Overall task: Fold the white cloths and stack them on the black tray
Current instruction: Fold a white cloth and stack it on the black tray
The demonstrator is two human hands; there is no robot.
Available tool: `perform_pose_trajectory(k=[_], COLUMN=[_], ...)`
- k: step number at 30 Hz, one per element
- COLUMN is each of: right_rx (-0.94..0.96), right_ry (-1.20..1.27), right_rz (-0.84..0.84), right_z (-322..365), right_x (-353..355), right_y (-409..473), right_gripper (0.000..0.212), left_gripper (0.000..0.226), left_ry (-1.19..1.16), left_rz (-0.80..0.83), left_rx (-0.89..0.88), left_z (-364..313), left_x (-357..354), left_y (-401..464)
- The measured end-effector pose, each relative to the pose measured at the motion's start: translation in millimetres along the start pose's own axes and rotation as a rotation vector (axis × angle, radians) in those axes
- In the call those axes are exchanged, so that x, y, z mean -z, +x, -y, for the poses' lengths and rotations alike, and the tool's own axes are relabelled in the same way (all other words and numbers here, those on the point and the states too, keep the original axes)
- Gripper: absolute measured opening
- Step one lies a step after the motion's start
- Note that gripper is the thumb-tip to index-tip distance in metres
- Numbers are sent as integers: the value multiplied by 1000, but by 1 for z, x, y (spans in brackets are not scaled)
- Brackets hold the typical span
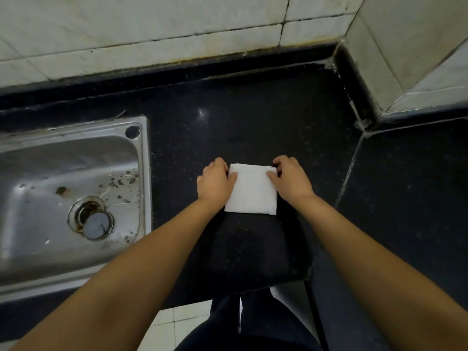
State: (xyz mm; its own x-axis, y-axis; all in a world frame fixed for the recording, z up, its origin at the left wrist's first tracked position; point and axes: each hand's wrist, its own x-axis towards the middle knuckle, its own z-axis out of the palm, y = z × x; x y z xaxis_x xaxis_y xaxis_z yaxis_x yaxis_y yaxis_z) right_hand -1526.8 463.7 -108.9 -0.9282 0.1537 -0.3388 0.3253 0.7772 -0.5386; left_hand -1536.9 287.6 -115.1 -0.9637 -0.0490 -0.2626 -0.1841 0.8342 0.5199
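A folded white cloth (252, 191) lies flat as a small rectangle at the far end of a dark black tray (253, 249), which rests on the black counter near its front edge. My left hand (215, 183) pinches the cloth's far left corner, thumb on top and fingers curled at the edge. My right hand (291, 179) pinches the far right corner the same way. Both hands sit on either side of the cloth, touching it. No other cloth is in view.
A steel sink (71, 198) with a dirty basin and a drain is set into the counter at the left. Tiled walls (177, 34) close the back and the right corner. The black counter (253, 117) stretches behind and to the right. Floor tiles show below the front edge.
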Motion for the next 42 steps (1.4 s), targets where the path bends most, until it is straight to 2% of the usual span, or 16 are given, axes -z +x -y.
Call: perform_pose_trajectory(k=[2, 6, 9, 12, 14, 17, 20, 23, 26, 30, 37, 42], right_rx=[-90, -185, -169, -169, -214, -262, -287, -269, -205, -184, -298, -418], right_ry=[-1, -203, -350, -310, -122, 349, 805, 1084, 1154, 1159, 1182, 1235], right_rz=[-28, 9, -21, 16, 43, 56, 90, 60, -42, -218, -600, -895], right_z=[-2, 1, 15, 23, 24, 23, 19, 14, 9, -7, -52, -83], right_x=[1, -8, -16, -18, -12, 6, 28, 48, 63, 75, 56, 35], right_y=[-8, -27, -28, -23, -22, -24, -29, -32, -42, -80, -210, -331], right_gripper=[39, 44, 39, 34, 33, 31, 29, 16, 11, 12, 15, 15], left_gripper=[32, 50, 44, 34, 25, 14, 27, 33, 25, 17, 18, 13], left_ry=[38, 216, 259, 128, -91, -391, -687, -926, -1023, -1038, -810, -661], left_rz=[-31, 21, 67, 108, 141, 163, 211, 348, 461, 563, 794, 1070], left_rx=[50, 118, 112, 92, 85, 114, 224, 267, 260, 169, -94, -253], left_z=[2, -2, -13, -15, -14, -20, -34, -52, -74, -95, -119, -134], left_x=[-2, -11, -14, -11, -3, 17, 34, 47, 57, 59, 29, -9], left_y=[-9, -19, -16, -14, -15, -16, -16, -17, -21, -36, -112, -203])
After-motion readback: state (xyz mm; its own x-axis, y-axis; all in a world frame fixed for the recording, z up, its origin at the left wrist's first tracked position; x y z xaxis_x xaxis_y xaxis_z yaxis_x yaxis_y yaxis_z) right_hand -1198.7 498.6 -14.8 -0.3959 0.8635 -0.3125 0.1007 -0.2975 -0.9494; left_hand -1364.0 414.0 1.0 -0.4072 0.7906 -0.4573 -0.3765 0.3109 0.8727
